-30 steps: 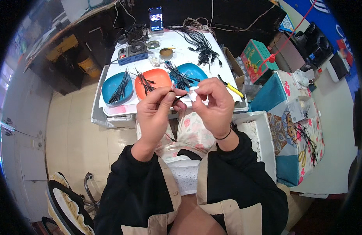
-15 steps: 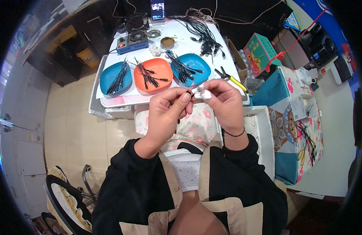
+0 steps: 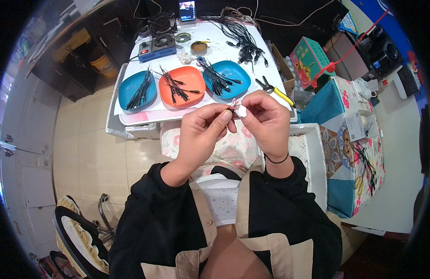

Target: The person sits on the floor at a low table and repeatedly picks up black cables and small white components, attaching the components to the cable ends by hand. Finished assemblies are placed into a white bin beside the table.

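My left hand (image 3: 202, 129) pinches a thin black cable between thumb and fingers, just beyond the table's near edge. Fine reddish and pale wires (image 3: 234, 103) fan out from the cable's end above the fingertips. Close against them, my right hand (image 3: 269, 122) has its thumb and fingers pinched together at the wires. A white wrapping (image 3: 242, 111) shows at its fingertips; exactly what they grip is partly hidden. Ahead are a blue tray (image 3: 126, 88), an orange tray (image 3: 196, 79) and a second blue tray (image 3: 240, 74), each with short black cables in it.
Yellow-handled wire strippers (image 3: 281, 95) lie right of the trays. Behind them sit a blue soldering device (image 3: 157, 55), a small round tin (image 3: 199, 48), a heap of black cables (image 3: 247, 49) and a lit phone (image 3: 187, 11). A white foam box (image 3: 317, 158) stands right of my lap.
Both hands have moved slightly, the left one a little right. The right fingertips have closed in on the wires, and the white wrapping shows more face-on.
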A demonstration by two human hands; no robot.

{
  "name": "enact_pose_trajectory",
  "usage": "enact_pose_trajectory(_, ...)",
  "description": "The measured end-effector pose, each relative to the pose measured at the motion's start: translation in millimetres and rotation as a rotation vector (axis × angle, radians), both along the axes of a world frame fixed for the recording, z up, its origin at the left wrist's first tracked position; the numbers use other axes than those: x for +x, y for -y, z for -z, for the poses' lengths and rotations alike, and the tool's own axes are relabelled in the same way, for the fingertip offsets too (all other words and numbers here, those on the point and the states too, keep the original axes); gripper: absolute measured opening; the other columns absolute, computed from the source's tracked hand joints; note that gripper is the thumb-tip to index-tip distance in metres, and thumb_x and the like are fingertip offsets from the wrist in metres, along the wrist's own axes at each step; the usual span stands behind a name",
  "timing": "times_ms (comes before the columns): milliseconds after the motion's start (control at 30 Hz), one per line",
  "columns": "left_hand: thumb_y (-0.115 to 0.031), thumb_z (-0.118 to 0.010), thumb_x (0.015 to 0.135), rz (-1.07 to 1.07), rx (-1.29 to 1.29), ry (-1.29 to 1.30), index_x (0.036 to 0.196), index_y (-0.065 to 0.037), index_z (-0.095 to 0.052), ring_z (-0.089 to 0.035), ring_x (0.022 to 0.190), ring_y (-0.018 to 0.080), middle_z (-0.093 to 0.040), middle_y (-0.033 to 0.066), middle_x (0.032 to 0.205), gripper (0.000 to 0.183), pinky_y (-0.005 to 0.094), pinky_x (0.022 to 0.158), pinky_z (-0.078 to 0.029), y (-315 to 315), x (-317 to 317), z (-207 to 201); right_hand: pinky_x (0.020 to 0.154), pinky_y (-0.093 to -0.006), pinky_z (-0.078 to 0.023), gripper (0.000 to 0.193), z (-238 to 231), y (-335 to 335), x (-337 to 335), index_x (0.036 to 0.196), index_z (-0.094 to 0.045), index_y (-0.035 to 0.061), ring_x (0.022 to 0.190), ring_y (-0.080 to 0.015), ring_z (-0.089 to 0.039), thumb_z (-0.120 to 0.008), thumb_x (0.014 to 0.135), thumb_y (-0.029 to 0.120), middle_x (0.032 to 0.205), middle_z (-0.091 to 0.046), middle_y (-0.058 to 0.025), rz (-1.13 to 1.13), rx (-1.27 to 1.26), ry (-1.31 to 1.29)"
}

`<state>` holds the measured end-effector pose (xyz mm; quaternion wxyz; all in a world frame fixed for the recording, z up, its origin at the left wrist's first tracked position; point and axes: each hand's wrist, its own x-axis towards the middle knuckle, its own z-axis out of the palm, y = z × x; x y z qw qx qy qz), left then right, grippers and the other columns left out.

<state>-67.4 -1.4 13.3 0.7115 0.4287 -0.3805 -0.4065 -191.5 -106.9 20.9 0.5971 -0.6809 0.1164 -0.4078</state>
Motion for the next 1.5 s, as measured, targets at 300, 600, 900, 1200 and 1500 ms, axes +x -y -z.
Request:
enact_pose_trajectory(300,-0.007,-0.055,0.094,0.070,-0.089,-0.272,0.095,0.004,-0.063,-0.041,0.055,0.0028,-0.058,0.0016,0.069,0.014,0.0169,0.048,-0.028,2.1,-2.8,5.9,0.075,-0.0241,-0.048,0.012,15.3,-9.5,13.6,0.098,-0.055,0.0001,0.080,-0.0113,-0.060,-0.060,0.087,0.003,0.091,-0.060,-0.0067,-0.371,0.636,0.316)
enact_pose_trajectory(600,-0.008,-0.056,0.093,0.173,-0.002,-0.274,0.103,0.006,-0.062,-0.049,0.061,0.0065,-0.061,0.0050,0.080,0.018,0.0177,0.050,-0.032,-5.4,5.2,7.7,0.078,-0.0228,-0.047,0.034,8.2,-5.8,5.0,0.111,-0.048,0.0001,0.087,-0.0100,-0.054,-0.058,0.079,0.007,0.102,-0.054,-0.0060,-0.462,0.661,0.201)
enact_pose_trajectory(900,-0.005,-0.057,0.092,0.295,-0.082,-0.320,0.104,0.006,-0.062,-0.050,0.061,0.0073,-0.064,0.0083,0.085,0.017,0.0175,0.049,-0.033,-4.4,9.0,12.9,0.069,-0.0164,-0.046,0.030,11.1,-4.0,7.6,0.104,-0.053,0.0014,0.082,-0.0070,-0.054,-0.070,0.082,0.013,0.099,-0.052,-0.0055,-0.435,0.530,0.152)
enact_pose_trajectory(1200,-0.007,-0.060,0.090,0.316,0.023,-0.289,0.097,0.007,-0.064,-0.048,0.056,0.0075,-0.063,0.0076,0.077,0.016,0.0189,0.048,-0.033,-8.5,7.3,10.1,0.069,-0.0215,-0.047,0.020,19.9,2.2,3.7,0.093,-0.052,0.0030,0.076,-0.0099,-0.054,-0.065,0.083,0.014,0.090,-0.049,-0.0063,-0.636,0.719,0.192)
enact_pose_trajectory(1500,-0.009,-0.060,0.091,0.310,0.076,-0.176,0.093,0.007,-0.065,-0.047,0.057,0.0057,-0.059,0.0041,0.071,0.017,0.0191,0.049,-0.033,-10.2,9.7,9.0,0.065,-0.0192,-0.041,0.016,15.4,-3.6,4.7,0.092,-0.049,0.0040,0.070,-0.0067,-0.048,-0.056,0.079,0.010,0.090,-0.048,-0.0053,-0.484,0.556,0.102)
